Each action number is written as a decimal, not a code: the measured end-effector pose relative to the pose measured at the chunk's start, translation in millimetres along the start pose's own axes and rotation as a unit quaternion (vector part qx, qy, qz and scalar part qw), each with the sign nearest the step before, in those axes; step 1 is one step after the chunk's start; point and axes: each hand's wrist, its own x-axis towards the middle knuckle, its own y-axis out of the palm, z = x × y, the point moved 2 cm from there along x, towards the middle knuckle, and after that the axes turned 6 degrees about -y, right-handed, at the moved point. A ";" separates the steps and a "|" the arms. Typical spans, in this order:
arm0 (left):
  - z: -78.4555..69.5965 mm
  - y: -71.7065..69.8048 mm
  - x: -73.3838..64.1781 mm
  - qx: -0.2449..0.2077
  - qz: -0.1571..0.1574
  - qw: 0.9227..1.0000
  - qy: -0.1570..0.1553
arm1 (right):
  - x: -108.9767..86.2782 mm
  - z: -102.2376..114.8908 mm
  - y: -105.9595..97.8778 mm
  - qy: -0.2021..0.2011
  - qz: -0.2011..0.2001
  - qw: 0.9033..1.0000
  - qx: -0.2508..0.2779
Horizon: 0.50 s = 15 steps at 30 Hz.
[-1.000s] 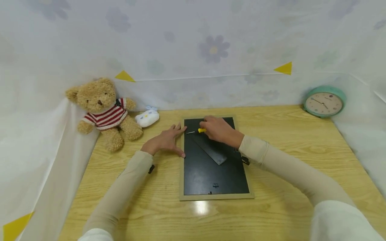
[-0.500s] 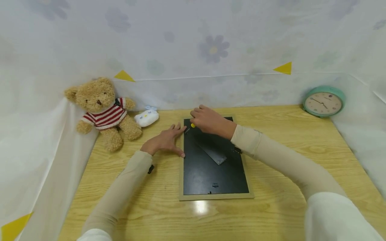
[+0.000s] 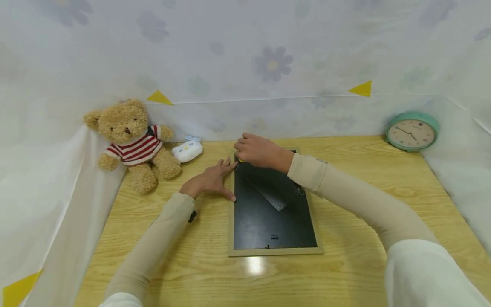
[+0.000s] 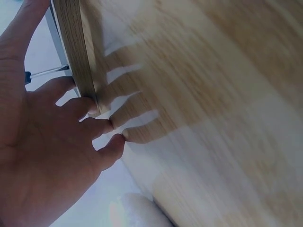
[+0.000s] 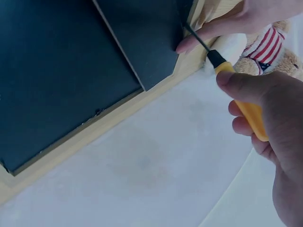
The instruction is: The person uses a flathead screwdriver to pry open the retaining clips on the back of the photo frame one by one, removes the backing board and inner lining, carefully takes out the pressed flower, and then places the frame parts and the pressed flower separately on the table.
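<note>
A picture frame (image 3: pixel 276 252) with a pale wooden rim lies face down, its black backing board (image 3: pixel 253 230) and slanting stand leg (image 3: pixel 268 190) uppermost. My left hand (image 3: pixel 209 181) lies against the frame's left side, fingers spread, with thumb and forefinger at the rim. In the right wrist view my right hand (image 5: pixel 284 109) grips a screwdriver (image 5: pixel 251 113) by its yellow handle. The thin shaft's tip is at the inner edge of the rim, close to the left forefinger. From the head view, my right hand hides most of the screwdriver over the frame's upper left corner.
A teddy bear (image 3: pixel 134 145) in a striped shirt sits at the back left, beside a small white plush (image 3: pixel 187 151). At the back right stands a green clock (image 3: pixel 412 131). White flowered cloth (image 3: pixel 215 55) hangs behind the wooden table (image 3: pixel 368 170).
My right hand has moved left and toward the back, tipping the screwdriver's handle up while its tip stays near the left rim. The left hand and the frame have kept their places.
</note>
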 end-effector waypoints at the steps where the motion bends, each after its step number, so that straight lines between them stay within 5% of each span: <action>1: 0.3 0.2 0.2 0.000 0.000 1.000 -0.001 | 0.4 0.1 -0.4 -0.007 -0.002 1.000 -0.006; 15: 5.6 2.3 4.6 -0.003 -0.005 1.000 -0.005 | 6.1 4.9 2.9 -0.058 -0.055 0.994 -0.071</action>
